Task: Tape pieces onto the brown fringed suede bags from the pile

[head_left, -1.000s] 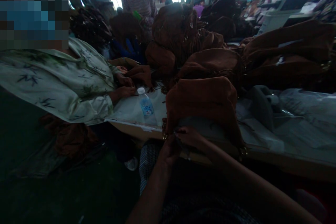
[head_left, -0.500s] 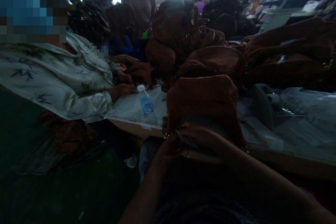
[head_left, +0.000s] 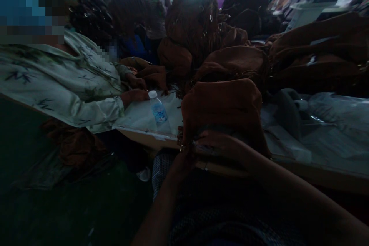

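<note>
A brown bag [head_left: 221,102] of soft cloth or leather lies at the table's front edge, its near side in deep shadow. Small metal fittings show at its lower left corner. Beside that corner my left hand [head_left: 186,157] is closed on the bag's edge, its fingers mostly lost in the dark. My right hand [head_left: 220,141] reaches in from the right over the bag's near edge, fingers bent together close to the left hand. Something small and pale glints at its fingertips, too dim to name.
A water bottle [head_left: 158,109] stands left of the bag. At the left a co-worker in a patterned shirt [head_left: 72,96] handles brown pieces. More brown bags [head_left: 233,59] are piled behind. A grey tape dispenser-like object [head_left: 285,111] and clear plastic [head_left: 340,109] lie right.
The view has shifted slightly. My hands stay at the bag's near edge with only small finger movement. In the background, a standing person's green item has risen.
</note>
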### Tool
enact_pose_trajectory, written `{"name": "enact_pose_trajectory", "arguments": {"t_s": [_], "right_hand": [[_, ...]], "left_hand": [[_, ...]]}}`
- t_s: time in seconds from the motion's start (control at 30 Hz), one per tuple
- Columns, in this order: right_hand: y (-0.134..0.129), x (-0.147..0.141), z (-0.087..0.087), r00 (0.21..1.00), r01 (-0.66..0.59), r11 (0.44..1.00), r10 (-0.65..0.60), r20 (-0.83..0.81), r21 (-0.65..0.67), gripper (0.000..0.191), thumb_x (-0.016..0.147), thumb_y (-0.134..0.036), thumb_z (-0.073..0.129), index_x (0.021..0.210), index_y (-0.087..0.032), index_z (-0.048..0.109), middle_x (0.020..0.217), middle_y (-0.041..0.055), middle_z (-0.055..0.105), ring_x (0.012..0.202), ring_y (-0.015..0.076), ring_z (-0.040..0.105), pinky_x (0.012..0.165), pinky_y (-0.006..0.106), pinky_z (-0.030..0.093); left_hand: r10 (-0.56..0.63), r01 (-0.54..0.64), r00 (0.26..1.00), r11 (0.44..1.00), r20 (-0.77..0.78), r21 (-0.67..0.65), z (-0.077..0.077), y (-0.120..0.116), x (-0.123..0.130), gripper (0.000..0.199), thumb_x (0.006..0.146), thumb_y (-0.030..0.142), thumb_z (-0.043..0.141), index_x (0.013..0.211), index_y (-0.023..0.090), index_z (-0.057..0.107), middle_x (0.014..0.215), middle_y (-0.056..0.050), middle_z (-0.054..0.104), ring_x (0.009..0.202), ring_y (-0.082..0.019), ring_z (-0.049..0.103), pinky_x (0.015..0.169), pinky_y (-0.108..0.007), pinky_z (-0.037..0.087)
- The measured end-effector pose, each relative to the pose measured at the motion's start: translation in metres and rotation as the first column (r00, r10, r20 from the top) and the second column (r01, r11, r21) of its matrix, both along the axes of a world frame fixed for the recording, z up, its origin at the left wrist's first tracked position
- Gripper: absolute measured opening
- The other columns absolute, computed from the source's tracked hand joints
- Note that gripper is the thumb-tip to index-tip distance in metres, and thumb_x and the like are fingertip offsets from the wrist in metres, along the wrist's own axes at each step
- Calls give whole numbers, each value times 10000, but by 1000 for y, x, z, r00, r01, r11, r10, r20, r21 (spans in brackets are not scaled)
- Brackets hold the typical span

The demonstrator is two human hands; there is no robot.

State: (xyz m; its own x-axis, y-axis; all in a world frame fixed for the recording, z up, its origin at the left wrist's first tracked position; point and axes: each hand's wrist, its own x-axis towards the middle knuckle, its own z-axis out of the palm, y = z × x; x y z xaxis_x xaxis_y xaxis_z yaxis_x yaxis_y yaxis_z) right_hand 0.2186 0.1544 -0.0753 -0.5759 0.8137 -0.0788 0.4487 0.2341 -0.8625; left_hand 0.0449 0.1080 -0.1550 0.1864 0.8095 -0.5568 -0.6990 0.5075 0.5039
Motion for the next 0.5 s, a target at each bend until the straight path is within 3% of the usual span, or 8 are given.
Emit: {"name": "enact_pose_trajectory", "arguments": {"t_s": [0.17, 0.3, 0.5], "right_hand": [[12, -1, -10, 996, -6, 991, 18, 86, -133, 147, 765, -262, 557, 737, -173, 669, 648, 19, 589, 618, 121, 513, 558, 218, 400], [22, -2, -18, 995, -35, 985, 50, 86, -168, 171, 769, -285, 556, 806, -162, 669, 665, 17, 602, 609, 110, 499, 563, 217, 394], [24, -11, -20, 990, -85, 984, 101, 96, -154, 214, 762, -282, 547, 856, -126, 660, 746, 18, 632, 612, 96, 498, 563, 206, 379]], "left_hand": [[-82, 91, 988, 993, -128, 70, 10, -7, 3, 243, 667, 304, 694, 864, 179, 627, 836, -16, 611, 721, -117, 571, 704, -290, 491], [-33, 66, 953, 993, -300, 101, 15, -11, 8, 213, 590, 283, 736, 721, 160, 621, 688, 3, 563, 628, -91, 520, 652, -250, 468], [31, 13, 945, 991, -326, 131, 20, -12, 7, 252, 575, 336, 731, 667, 150, 588, 622, 25, 509, 567, -68, 469, 613, -226, 451]]}}
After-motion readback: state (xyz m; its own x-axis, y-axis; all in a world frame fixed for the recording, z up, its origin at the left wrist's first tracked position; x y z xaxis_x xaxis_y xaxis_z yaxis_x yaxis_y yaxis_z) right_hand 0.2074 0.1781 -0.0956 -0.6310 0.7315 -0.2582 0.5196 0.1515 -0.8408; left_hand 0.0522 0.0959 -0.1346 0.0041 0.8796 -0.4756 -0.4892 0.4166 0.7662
